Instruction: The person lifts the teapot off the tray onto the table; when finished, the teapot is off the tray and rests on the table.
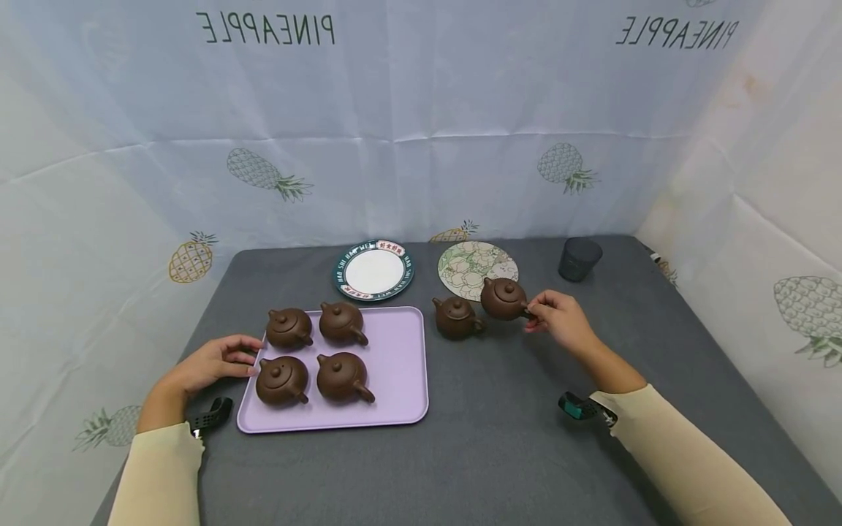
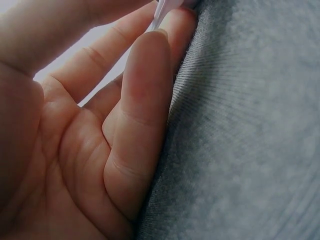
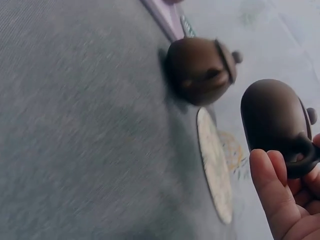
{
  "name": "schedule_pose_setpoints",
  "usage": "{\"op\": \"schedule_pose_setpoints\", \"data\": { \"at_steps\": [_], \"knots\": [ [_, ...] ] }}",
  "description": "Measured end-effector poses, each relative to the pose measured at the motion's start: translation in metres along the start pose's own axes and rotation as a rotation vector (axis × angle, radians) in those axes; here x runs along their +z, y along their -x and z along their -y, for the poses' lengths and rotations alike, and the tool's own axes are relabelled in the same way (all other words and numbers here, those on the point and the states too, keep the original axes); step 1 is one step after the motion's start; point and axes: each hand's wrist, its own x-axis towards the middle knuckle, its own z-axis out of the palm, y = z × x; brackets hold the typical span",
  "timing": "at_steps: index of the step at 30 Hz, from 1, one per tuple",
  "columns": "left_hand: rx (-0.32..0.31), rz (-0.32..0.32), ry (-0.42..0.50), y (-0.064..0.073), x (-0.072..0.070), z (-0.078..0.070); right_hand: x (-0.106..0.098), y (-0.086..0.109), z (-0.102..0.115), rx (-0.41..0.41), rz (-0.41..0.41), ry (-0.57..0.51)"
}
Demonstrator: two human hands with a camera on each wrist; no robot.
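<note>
My right hand [image 1: 559, 319] pinches a brown teapot [image 1: 503, 299] by its handle. In the right wrist view this teapot [image 3: 275, 117] is held up off the cloth. Just left of it, a second brown teapot [image 1: 455, 318] stands on the table. A lilac tray [image 1: 397, 380] bears several more brown teapots, among them one at the front left [image 1: 281, 380] and one at the back right [image 1: 341, 322]. At the tray's left edge is my left hand [image 1: 220, 361]; the left wrist view shows its thumb [image 2: 145, 95] and a finger pinching the rim.
Behind the tray lies a plate with a green rim [image 1: 375, 270]. A round patterned mat [image 1: 470, 267] lies behind the loose teapots, and a dark cup [image 1: 580, 258] stands at the back right. Pineapple-print curtains [image 1: 421, 95] close off the back and sides of the grey-covered table [image 1: 487, 453].
</note>
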Motion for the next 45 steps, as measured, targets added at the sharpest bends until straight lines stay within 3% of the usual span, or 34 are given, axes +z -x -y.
{"op": "schedule_pose_setpoints", "data": {
  "at_steps": [14, 27, 34, 38, 41, 45],
  "knots": [
    [0.006, -0.011, -0.01, 0.0, 0.002, 0.002, -0.003, -0.008, -0.042, 0.071, -0.021, -0.108],
    [0.013, -0.016, -0.011, 0.001, 0.002, 0.001, 0.002, -0.01, -0.048, 0.086, -0.016, -0.061],
    [-0.004, -0.034, -0.021, 0.001, 0.002, 0.0, -0.002, -0.012, -0.049, 0.069, -0.007, 0.022],
    [-0.006, -0.032, -0.011, 0.001, 0.003, 0.0, -0.009, -0.012, -0.046, 0.032, 0.003, 0.192],
    [-0.003, -0.027, -0.004, 0.001, 0.003, 0.0, -0.013, -0.009, -0.038, -0.001, -0.05, 0.337],
    [0.002, -0.034, -0.001, 0.001, 0.003, 0.0, -0.013, -0.007, -0.023, -0.041, -0.127, 0.367]
  ]
}}
